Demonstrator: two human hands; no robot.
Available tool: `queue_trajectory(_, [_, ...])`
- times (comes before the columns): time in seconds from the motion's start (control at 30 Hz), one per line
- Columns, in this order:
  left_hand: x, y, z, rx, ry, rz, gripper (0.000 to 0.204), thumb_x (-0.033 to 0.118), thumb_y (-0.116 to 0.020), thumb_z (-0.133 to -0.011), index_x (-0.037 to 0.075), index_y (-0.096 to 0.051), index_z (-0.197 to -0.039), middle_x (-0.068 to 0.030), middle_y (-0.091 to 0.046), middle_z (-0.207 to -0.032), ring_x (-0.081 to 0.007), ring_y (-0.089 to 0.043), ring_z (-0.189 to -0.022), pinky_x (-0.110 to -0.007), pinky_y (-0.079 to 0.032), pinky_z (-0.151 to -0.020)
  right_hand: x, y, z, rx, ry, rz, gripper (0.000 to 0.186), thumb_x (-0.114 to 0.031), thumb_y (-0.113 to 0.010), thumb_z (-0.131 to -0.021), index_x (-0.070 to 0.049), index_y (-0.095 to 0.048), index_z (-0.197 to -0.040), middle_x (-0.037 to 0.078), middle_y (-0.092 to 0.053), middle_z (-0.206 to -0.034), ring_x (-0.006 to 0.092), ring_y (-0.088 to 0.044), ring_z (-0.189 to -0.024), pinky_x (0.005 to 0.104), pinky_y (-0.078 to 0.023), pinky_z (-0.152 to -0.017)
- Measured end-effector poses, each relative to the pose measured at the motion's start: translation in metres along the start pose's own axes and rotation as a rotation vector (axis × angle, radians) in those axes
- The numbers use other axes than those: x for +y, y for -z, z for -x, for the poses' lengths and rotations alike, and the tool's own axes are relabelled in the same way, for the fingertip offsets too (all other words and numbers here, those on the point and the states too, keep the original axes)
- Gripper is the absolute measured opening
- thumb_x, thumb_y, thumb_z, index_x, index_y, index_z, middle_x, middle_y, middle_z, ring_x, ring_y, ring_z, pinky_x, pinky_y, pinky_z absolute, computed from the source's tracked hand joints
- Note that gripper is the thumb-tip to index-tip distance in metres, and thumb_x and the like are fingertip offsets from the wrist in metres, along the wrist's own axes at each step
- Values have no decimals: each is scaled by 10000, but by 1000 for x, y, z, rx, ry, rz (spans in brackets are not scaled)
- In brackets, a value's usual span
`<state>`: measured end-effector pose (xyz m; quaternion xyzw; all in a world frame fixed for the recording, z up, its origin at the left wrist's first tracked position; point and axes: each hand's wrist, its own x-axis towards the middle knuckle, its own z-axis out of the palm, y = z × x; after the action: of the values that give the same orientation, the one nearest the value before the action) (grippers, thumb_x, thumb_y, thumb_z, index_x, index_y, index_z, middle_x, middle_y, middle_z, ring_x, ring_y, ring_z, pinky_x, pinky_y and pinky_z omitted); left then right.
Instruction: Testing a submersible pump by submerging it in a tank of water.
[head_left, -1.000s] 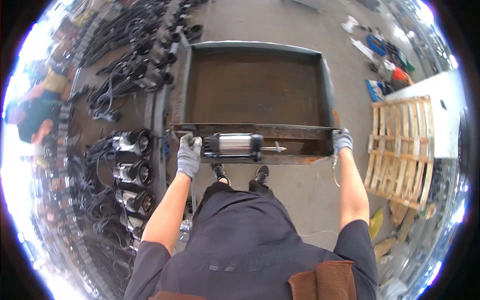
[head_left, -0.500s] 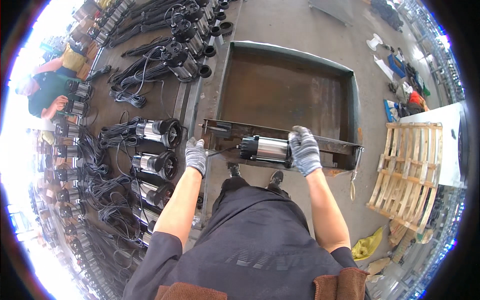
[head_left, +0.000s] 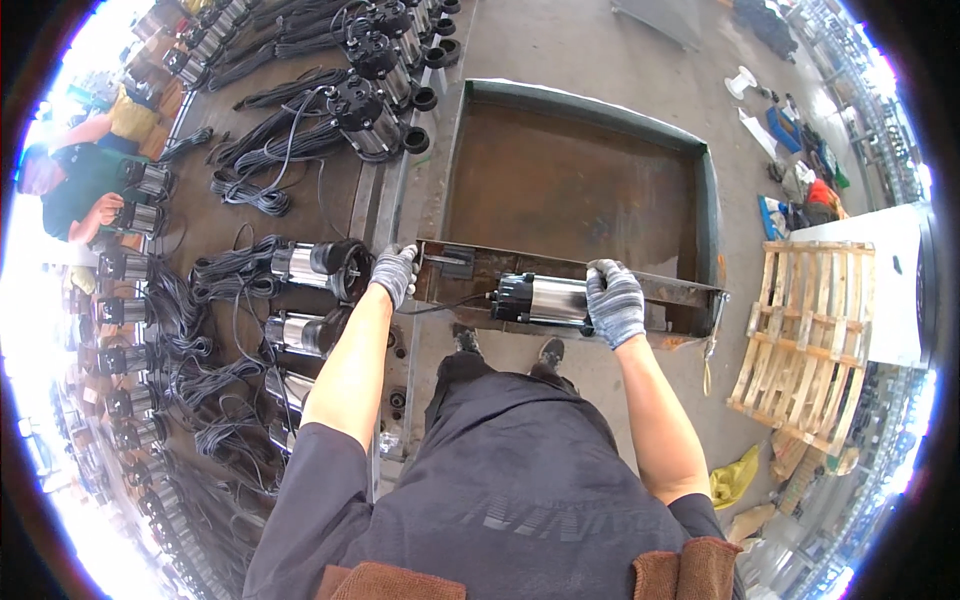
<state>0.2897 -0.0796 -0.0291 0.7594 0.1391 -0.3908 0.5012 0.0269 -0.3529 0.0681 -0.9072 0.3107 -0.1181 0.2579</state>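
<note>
A silver-and-black submersible pump [head_left: 545, 299] lies sideways over the near ledge of a rusty metal tank [head_left: 682, 138]. My right hand [head_left: 616, 303], in a grey striped glove, is wrapped over the pump's right end. A black cable [head_left: 450, 304] runs from the pump's left end toward my left wrist. My left hand [head_left: 394, 276], gloved the same way, is at the tank's near left corner, beside a pump [head_left: 315, 266] on the bench. Its fingers are curled together; whatever they grip is hidden.
On the left, a bench [head_left: 335, 200] carries rows of pumps and coiled cables [head_left: 250, 190]. A co-worker [head_left: 90, 190] touches pumps at the far left. To the right are a wooden pallet [head_left: 803, 345], a white panel [head_left: 900, 290] and a yellow sack [head_left: 735, 478].
My left hand has moved away from me, up to the tank's near left corner. The pump and my right hand have shifted slightly right in the view.
</note>
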Motion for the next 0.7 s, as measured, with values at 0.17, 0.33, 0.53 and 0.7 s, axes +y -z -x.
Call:
queue_trajectory(0.17, [-1, 1, 1, -26, -25, 17, 136, 301, -573, -1016, 175, -570, -1069, 28, -510, -663, -99, -418, -459, -278, -348, -377, -1, 0, -2, -1, -8, 16, 174, -171, -601, -932, -36, -694, -990, 183, -694, -970, 374, -649, -944, 446, -514, -875])
queue_trajectory(0.33, [-5, -3, -3, -15, -162, -161, 159, 329, -566, -1023, 175, -594, -994, 59, -508, -667, -106, -431, -503, -293, -357, -442, -3, 0, -2, -24, -50, 9, 177, -173, -595, -938, -37, -700, -979, 187, -698, -970, 374, -649, -954, 444, -512, -883])
queue_trajectory(0.53, [-14, -12, 48, 67, -861, -414, 205, 196, -552, -1046, 32, -606, -936, -18, -581, -743, -97, -483, -681, -285, -449, -651, -1, 0, 0, 3, -58, 3, 179, -178, -599, -936, -38, -705, -968, 187, -701, -957, 376, -653, -938, 450, -515, -876])
queue_trajectory(0.7, [-38, -14, 56, -136, -705, 17, 194, 251, -587, -1038, 85, -634, -948, 43, -581, -763, -35, -481, -678, -226, -428, -607, -2, -1, -1, 13, -55, -1, 176, -177, -595, -938, -40, -703, -968, 181, -702, -947, 372, -654, -928, 447, -516, -868])
